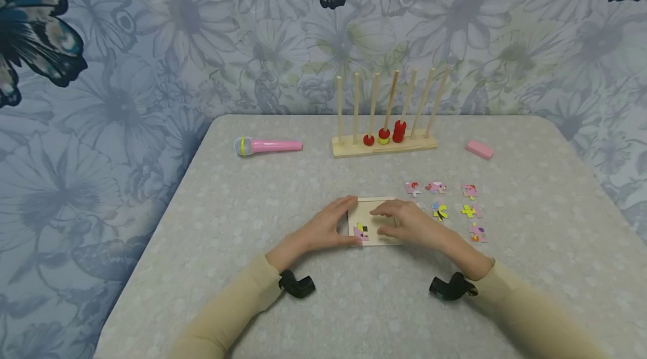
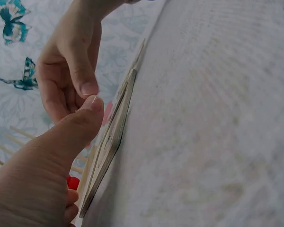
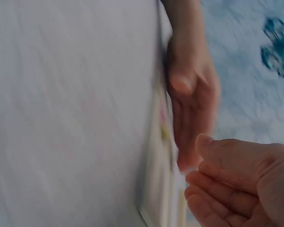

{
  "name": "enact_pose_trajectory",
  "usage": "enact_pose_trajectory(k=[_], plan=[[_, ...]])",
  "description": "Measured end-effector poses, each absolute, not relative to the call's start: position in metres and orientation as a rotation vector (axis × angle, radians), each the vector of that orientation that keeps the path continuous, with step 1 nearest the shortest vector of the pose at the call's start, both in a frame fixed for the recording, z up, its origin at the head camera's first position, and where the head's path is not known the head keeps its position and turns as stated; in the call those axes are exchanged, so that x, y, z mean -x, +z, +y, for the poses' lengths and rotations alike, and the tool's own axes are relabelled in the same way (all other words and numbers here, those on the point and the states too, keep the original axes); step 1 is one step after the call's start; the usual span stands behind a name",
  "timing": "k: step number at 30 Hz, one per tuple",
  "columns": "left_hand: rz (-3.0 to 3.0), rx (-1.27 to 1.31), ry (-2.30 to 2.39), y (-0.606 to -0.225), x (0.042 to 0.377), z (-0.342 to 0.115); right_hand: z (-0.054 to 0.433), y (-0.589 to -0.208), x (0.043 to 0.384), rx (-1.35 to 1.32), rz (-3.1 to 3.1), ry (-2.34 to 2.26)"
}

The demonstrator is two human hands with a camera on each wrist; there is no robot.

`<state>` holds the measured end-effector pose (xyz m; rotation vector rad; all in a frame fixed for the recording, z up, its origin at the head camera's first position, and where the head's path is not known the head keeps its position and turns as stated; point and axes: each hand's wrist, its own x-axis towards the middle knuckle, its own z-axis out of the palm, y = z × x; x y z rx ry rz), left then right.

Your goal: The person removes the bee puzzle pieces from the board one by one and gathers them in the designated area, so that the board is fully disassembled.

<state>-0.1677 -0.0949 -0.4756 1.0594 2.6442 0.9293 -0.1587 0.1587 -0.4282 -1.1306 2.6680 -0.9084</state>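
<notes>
A shallow wooden puzzle tray (image 1: 374, 241) lies on the table, with one pink, yellow and black puzzle piece (image 1: 361, 231) in its near left corner. My left hand (image 1: 326, 224) spans the tray's left side, fingertips at the far left corner and thumb at the near edge, fingers fairly straight. Over the tray's right half hovers my right hand (image 1: 411, 224), its fingers loosely bent and thumb apart from them, with nothing visible between. In the right wrist view, the right hand's thumb (image 3: 227, 153) lies above its bent fingers.
Several loose puzzle pieces (image 1: 469, 211) lie right of the tray, some partly behind the right hand. Farther back are a pink toy microphone (image 1: 275, 146), a wooden peg stand (image 1: 354, 150) with red and yellow beads, and a pink eraser-like block (image 1: 479, 149). A papered wall borders the table.
</notes>
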Motion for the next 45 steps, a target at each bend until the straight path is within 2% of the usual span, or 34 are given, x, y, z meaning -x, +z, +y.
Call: enact_pose_trajectory(k=[7, 18, 27, 34, 38, 45], plan=[[2.59, -1.142, 0.859, -0.478, 0.167, -0.092, 0.136, -0.441, 0.144, 1.154, 2.704, -0.757], [2.598, -1.145, 0.844, -0.479, 0.168, -0.089, 0.136, -0.446, 0.138, 1.097, 2.671, -0.993], [2.59, -1.156, 0.857, -0.477, 0.171, -0.086, 0.135, -0.448, 0.142, 1.221, 2.679, -1.02], [2.594, -1.181, 0.828, -0.48, 0.171, -0.085, 0.186, -0.432, 0.136, 1.075, 2.761, -1.075], [2.615, -1.156, 0.808, -0.479, 0.169, -0.091, 0.221, -0.437, 0.13, 0.946, 2.865, -1.075], [2.62, -1.139, 0.826, -0.476, 0.169, -0.094, 0.232, -0.447, 0.129, 0.957, 2.901, -1.037]])
